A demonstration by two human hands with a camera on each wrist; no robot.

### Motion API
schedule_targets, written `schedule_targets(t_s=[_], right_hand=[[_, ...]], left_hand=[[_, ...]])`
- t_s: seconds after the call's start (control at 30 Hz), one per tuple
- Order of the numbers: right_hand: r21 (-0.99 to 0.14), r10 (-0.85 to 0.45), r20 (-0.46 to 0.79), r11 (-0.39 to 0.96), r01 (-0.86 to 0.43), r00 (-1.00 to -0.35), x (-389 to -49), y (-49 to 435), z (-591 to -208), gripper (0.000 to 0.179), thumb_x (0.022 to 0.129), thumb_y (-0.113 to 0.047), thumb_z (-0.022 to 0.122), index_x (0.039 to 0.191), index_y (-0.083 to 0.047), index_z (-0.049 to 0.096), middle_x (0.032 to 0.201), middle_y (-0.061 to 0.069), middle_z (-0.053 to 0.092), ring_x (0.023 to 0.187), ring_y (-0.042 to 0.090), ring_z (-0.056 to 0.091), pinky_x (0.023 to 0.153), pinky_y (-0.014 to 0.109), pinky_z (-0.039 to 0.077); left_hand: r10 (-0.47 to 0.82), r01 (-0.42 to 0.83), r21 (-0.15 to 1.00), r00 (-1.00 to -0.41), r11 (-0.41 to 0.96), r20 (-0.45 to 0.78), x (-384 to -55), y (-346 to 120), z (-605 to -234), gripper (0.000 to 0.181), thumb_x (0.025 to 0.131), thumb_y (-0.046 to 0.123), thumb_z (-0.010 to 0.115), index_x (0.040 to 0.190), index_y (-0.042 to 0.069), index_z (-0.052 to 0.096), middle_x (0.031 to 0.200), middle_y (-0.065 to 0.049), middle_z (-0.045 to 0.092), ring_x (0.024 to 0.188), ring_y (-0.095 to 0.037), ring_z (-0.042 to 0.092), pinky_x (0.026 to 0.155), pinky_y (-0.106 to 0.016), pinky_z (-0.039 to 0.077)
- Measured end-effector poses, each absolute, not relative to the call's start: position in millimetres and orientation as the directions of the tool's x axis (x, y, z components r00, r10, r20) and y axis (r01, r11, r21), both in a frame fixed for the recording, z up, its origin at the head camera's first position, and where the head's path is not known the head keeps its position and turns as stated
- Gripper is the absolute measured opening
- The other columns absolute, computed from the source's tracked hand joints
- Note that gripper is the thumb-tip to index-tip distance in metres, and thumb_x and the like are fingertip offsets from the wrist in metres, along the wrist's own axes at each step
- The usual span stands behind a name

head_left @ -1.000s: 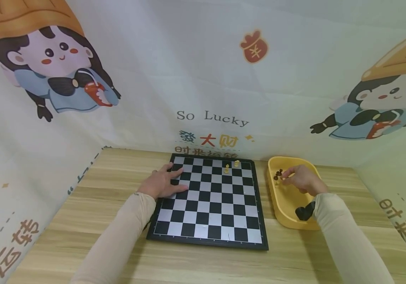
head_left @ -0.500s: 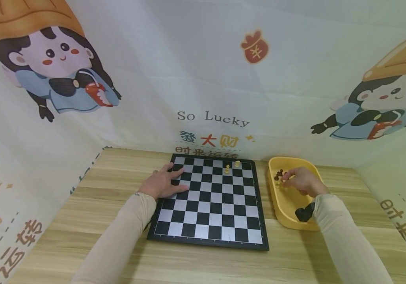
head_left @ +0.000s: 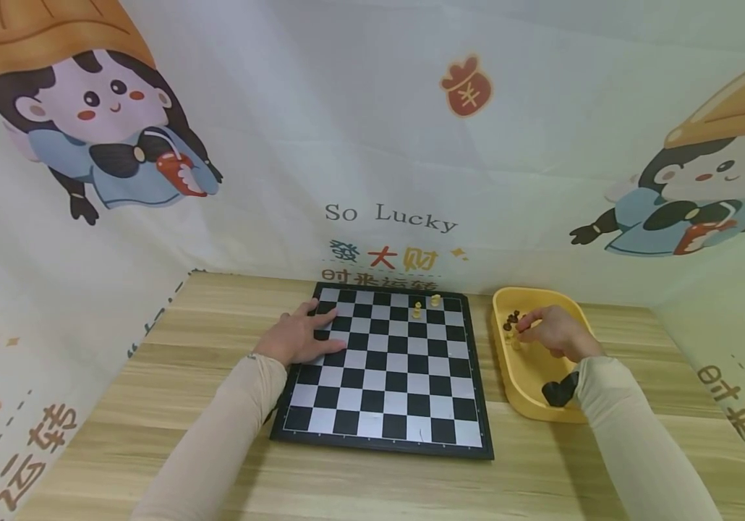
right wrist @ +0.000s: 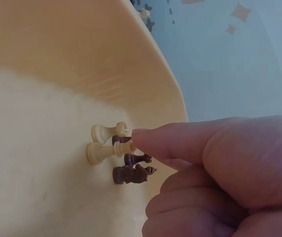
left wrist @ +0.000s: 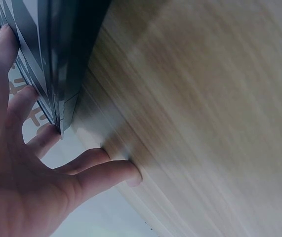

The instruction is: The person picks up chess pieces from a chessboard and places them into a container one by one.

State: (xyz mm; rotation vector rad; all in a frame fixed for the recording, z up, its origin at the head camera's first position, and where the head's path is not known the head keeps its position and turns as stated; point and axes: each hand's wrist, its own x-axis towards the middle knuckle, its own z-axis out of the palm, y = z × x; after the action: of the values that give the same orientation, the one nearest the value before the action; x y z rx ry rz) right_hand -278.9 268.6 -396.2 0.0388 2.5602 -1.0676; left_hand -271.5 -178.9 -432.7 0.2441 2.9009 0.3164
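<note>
Fingers, right hand (head_left: 553,333): thumb and a finger pinching the top of 1 cream piece (right wrist: 96,153), which stands in the tray (head_left: 503,367), to the right of the board (head_left: 372,380). Fingers, left hand (head_left: 289,338): spread, 3 tips on the board's left edge, 2 at the table (head_left: 346,486). Tray, yellow: also 1 cream rook (right wrist: 105,133), just beside the pinched piece; 3 dark pieces (right wrist: 131,174) near it, 1 mostly hidden. Board, black and white, black-rimmed: 2 cream chessmen (head_left: 416,311), near its far right corner. Backdrop (head_left: 320,130), pale: printed figures, "So Lucky" lettering.
</note>
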Motion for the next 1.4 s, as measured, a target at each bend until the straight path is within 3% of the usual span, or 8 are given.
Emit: schedule_targets(t_s=[0.2, 0.4, 0.63, 0.87, 1.13, 1.4], right_hand=[[-0.677, -0.119, -0.340, 0.720, 0.155, -0.933, -277.0, 266.3, -393.3, 0.035, 0.098, -0.015, 0.064, 0.127, 0.005, 0.061, 0.112, 0.014, 0.066, 0.045, 0.006, 0.029, 0.047, 0.023, 0.032], [-0.683, -0.123, -0.315, 0.718, 0.135, -0.941, -276.2, 264.2, -386.2, 0.037, 0.099, -0.019, 0.063, 0.127, 0.005, 0.061, 0.085, 0.000, 0.065, 0.045, 0.005, 0.028, 0.046, 0.022, 0.031], [-0.680, -0.101, -0.265, 0.725, 0.111, -0.959, -275.1, 257.7, -379.1, 0.035, 0.099, -0.024, 0.063, 0.125, 0.000, 0.064, 0.102, 0.012, 0.071, 0.046, 0.007, 0.033, 0.045, 0.023, 0.033], [-0.716, -0.075, -0.224, 0.689, 0.111, -0.972, -275.6, 246.9, -370.7, 0.037, 0.100, -0.031, 0.064, 0.123, -0.002, 0.061, 0.084, -0.002, 0.060, 0.049, 0.008, 0.036, 0.047, 0.023, 0.034], [-0.748, -0.081, -0.197, 0.656, 0.097, -0.977, -277.8, 230.0, -364.3, 0.042, 0.100, -0.033, 0.064, 0.128, -0.002, 0.062, 0.115, 0.015, 0.061, 0.051, 0.007, 0.038, 0.049, 0.022, 0.036], [-0.759, -0.071, -0.190, 0.643, 0.101, -0.979, -285.9, 210.9, -362.8, 0.045, 0.099, -0.036, 0.066, 0.131, -0.006, 0.062, 0.091, 0.003, 0.059, 0.046, 0.009, 0.036, 0.044, 0.024, 0.034]], left_hand=[[0.186, 0.139, 0.229, -0.963, 0.963, -0.196, -270.4, -179.2, -432.9, 0.078, 0.094, 0.070, 0.053, 0.159, 0.030, 0.035, 0.171, -0.018, 0.019, 0.141, -0.066, 0.033, 0.114, -0.067, 0.039], [0.169, 0.119, 0.237, -0.964, 0.964, -0.207, -270.4, -178.4, -435.4, 0.079, 0.093, 0.072, 0.054, 0.160, 0.033, 0.034, 0.172, -0.016, 0.018, 0.142, -0.064, 0.032, 0.114, -0.067, 0.039], [0.170, 0.123, 0.223, -0.964, 0.967, -0.205, -271.0, -177.7, -436.9, 0.080, 0.093, 0.073, 0.053, 0.160, 0.033, 0.034, 0.172, -0.015, 0.019, 0.142, -0.064, 0.033, 0.113, -0.067, 0.040], [0.177, 0.132, 0.225, -0.964, 0.965, -0.196, -271.2, -177.9, -438.2, 0.079, 0.093, 0.072, 0.052, 0.159, 0.033, 0.035, 0.171, -0.016, 0.019, 0.142, -0.065, 0.033, 0.114, -0.068, 0.039], [0.182, 0.136, 0.226, -0.964, 0.965, -0.196, -271.1, -177.8, -435.9, 0.079, 0.094, 0.072, 0.052, 0.160, 0.032, 0.034, 0.171, -0.017, 0.018, 0.142, -0.065, 0.032, 0.115, -0.068, 0.037], [0.176, 0.131, 0.218, -0.964, 0.967, -0.200, -269.8, -180.0, -431.2, 0.079, 0.094, 0.072, 0.051, 0.160, 0.031, 0.033, 0.172, -0.016, 0.017, 0.143, -0.065, 0.031, 0.115, -0.067, 0.037]])
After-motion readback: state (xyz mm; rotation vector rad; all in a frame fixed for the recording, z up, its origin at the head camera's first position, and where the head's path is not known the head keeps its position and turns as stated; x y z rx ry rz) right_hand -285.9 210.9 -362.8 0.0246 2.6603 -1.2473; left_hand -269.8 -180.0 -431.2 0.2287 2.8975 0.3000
